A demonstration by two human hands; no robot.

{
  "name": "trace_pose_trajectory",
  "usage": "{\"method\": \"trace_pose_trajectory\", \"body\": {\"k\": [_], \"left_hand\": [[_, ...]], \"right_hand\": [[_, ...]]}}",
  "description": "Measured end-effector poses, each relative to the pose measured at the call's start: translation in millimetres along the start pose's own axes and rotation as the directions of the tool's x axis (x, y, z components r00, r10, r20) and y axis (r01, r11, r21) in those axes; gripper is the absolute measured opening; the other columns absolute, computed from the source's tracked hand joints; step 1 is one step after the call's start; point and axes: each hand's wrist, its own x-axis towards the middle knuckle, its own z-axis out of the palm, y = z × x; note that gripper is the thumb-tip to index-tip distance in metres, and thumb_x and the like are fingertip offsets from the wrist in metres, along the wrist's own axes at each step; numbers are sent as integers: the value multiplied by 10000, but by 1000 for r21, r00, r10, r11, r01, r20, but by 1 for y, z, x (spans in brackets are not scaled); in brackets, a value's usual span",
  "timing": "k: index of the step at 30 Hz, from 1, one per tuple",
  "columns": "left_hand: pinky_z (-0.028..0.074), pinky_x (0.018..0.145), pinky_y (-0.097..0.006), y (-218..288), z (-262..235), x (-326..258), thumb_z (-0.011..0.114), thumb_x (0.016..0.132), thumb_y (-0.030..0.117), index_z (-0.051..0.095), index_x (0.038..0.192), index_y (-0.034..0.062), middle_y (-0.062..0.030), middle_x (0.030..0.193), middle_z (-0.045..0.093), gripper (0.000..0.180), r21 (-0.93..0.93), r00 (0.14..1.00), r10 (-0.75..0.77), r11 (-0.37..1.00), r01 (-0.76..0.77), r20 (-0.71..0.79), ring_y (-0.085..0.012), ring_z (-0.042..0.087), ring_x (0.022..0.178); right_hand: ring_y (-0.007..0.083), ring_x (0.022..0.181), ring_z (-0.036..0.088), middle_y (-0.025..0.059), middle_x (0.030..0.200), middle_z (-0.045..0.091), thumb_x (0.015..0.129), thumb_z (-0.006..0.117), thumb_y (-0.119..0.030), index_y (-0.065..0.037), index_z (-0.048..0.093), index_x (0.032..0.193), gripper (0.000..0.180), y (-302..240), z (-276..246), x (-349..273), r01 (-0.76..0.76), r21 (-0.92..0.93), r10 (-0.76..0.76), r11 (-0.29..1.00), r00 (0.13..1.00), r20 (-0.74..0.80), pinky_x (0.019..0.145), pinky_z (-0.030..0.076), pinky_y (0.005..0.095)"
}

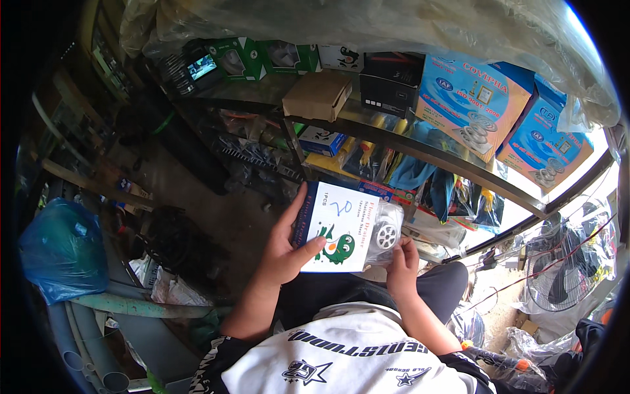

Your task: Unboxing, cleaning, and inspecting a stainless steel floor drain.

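Note:
My left hand grips a white box with a green cartoon animal on its face and a dark side panel; the thumb lies on the front. At the box's right edge a floor drain shows through a clear plastic bag, its round grate with holes turned up. Part of it is hidden by the box, so I cannot tell how much of it sits inside. My right hand pinches the lower right edge of the bag between thumb and fingers. Both things are held above my lap.
Ahead stands a metal-framed shelf carrying a brown carton, green boxes and large blue-orange boxes. Bagged goods fill its lower level. A blue plastic bag and grey pipes lie left; a wrapped fan stands right.

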Motion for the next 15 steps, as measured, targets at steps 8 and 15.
{"method": "trace_pose_trajectory", "body": {"k": [8, 15], "left_hand": [[345, 1079, -331, -9, -9, -5, 665, 856, 24, 187, 1515, -43, -173, 1398, 478, 817, -27, 996, -68, 997, 70, 57, -177, 476, 1260], [330, 1101, -358, 0, -28, -3, 673, 801, 22, 221, 1512, -29, -177, 1417, 466, 844, -41, 998, 0, 999, -3, -67, -208, 464, 1292]], "right_hand": [[226, 1075, 628, 87, 1139, 620, 819, 749, -190, -66, 463, 1306, 579, -8, -18, -1, -322, 210, 253, 923, 920, 299, 819, 573, 359], [189, 913, 662, 61, 1129, 630, 821, 710, -283, -98, 468, 1304, 571, -2, -45, -2, -401, 279, 334, 873, 906, 258, 558, 559, 297]]}}
